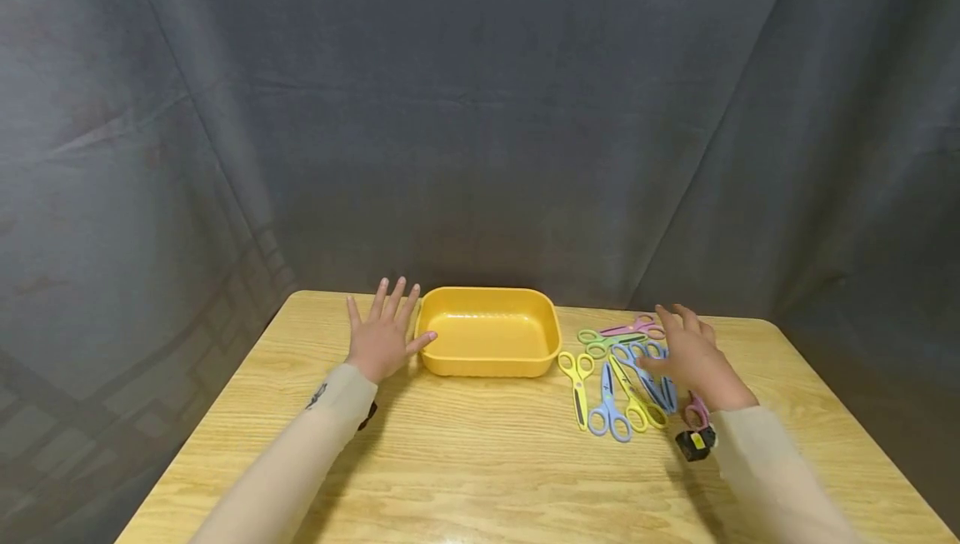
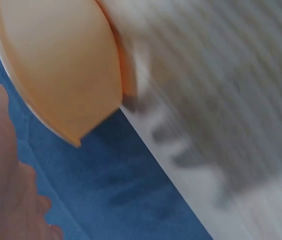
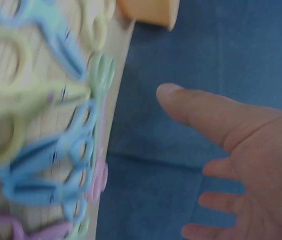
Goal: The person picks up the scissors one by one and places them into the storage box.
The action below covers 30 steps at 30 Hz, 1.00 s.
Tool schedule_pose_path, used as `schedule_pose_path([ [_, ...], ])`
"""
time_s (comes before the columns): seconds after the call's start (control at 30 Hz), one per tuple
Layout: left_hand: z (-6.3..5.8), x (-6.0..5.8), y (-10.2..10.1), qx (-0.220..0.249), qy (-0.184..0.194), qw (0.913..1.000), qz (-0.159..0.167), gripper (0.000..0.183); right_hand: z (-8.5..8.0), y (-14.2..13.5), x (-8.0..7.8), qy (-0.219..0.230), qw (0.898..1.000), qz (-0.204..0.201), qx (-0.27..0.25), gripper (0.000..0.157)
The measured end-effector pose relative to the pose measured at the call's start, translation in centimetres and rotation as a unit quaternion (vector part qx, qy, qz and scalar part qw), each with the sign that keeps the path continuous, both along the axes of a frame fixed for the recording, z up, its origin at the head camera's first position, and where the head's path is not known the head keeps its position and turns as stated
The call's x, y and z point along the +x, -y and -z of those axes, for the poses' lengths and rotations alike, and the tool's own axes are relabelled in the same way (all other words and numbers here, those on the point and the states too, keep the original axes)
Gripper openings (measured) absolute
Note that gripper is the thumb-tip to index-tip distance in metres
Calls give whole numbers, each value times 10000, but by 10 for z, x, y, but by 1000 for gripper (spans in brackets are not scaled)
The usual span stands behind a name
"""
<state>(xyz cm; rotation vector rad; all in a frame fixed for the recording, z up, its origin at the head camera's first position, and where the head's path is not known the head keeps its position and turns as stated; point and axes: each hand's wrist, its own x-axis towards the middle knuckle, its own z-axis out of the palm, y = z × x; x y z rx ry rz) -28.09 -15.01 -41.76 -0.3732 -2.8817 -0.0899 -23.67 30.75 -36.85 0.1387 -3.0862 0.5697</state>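
Fingers spread, my left hand (image 1: 381,342) is at the left end of a yellow plastic tub (image 1: 491,367), its thumb overlapping the rim in the head view. In the left wrist view the tub (image 2: 61,65) appears beside the thumb. My right hand (image 1: 693,361) hovers over the right part of a pile of scissors, holding nothing, its fingers apart. Among them are yellow scissors (image 1: 577,386), blue scissors (image 1: 608,406), green scissors (image 1: 600,342) and pink scissors (image 1: 647,324). The right wrist view shows blue scissors (image 3: 46,160) beside the right hand (image 3: 261,170).
Everything rests on a light wooden table (image 1: 465,461). A dark grey cloth (image 1: 480,127) hangs behind the table's far edge and down both sides. More pink scissors (image 1: 697,412) lie by the right wrist, near its black camera (image 1: 695,442).
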Motion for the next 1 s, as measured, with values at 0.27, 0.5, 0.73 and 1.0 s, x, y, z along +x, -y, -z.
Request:
schedule_pose_path([
  [0.27,3,14,-16,206,321,9989,258,97,7,24,18,-193,9991,-336,-169,79],
  [0.5,8,23,-25,354,513,9972,401,100,15,45,30,-13,9982,-528,-268,62],
  [0.73,11,26,-30,405,592,9966,404,102,26,67,32,-41,9960,-706,-542,57],
  [1.0,13,26,-31,392,626,9965,384,102,43,82,22,76,9972,-392,-629,50],
])
